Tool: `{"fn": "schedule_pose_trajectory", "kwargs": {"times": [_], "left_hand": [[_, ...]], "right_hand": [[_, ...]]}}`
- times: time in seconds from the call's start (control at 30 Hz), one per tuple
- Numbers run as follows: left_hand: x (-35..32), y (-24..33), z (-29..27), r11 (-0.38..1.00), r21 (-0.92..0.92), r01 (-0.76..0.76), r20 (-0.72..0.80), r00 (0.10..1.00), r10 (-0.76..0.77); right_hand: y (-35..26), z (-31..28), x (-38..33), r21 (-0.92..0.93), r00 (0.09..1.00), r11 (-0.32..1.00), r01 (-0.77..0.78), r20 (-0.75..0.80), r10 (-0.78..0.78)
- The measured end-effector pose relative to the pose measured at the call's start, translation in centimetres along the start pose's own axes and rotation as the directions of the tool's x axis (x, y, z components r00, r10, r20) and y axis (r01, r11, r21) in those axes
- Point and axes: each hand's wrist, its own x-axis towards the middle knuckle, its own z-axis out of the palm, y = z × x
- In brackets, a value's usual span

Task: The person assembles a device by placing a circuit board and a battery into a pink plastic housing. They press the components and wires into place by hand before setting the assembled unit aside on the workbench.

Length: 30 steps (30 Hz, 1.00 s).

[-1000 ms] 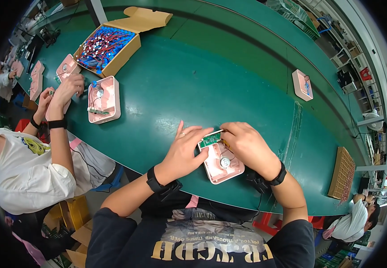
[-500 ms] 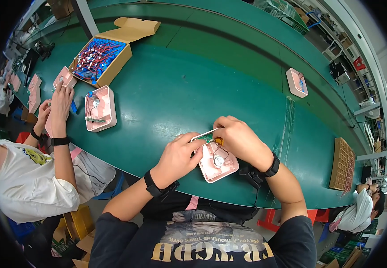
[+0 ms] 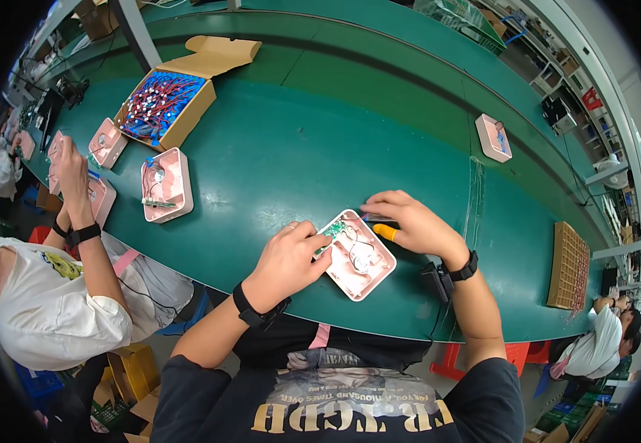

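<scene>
A pink plastic housing (image 3: pixel 355 275) with a pale rim lies open side up near the table's front edge. Inside sit a green circuit board (image 3: pixel 334 230), thin wires and a round metallic part (image 3: pixel 361 259). My left hand (image 3: pixel 291 255) grips the housing's left side, fingertips at the board and thumb on the near wall. My right hand (image 3: pixel 418 227) is at the far right edge of the housing, its fingers bent over a dark slim thing with a blue end, too hidden to name. A yellow piece (image 3: pixel 385 232) shows at its thumb, perhaps a finger cover.
Another filled pink housing (image 3: pixel 179 193) stands to the left, near a cardboard box (image 3: pixel 186 120) of blue parts with red wires. A co-worker's hand (image 3: pixel 73 173) works at the far left. A pink housing (image 3: pixel 488 140) and a gridded tray (image 3: pixel 559 270) are on the right.
My right hand has moved off the circuit board and slightly right. The housing's inside is now more exposed, with the board inside it. The co-worker's hands have moved left.
</scene>
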Motion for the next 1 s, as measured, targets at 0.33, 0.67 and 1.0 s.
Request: {"fn": "schedule_pose_trajectory", "kwargs": {"times": [0.33,0.67,1.0], "left_hand": [[-0.2,0.2,0.2,0.999,-0.008,0.047,-0.028,0.999,-0.047],[-0.2,0.2,0.2,0.999,-0.036,0.026,-0.058,0.998,-0.028],[-0.5,-0.1,0.4,0.998,-0.057,0.038,-0.072,0.997,-0.042]], "right_hand": [[-0.8,-0.8,0.0,0.239,0.898,0.865,-0.44,0.119,0.424],[-4.6,1.0,1.2,0.155,0.942,0.935,-0.319,-0.06,0.331],[-6.2,1.6,-0.2,-0.072,0.946,0.943,-0.325,-0.043,0.322]]}}
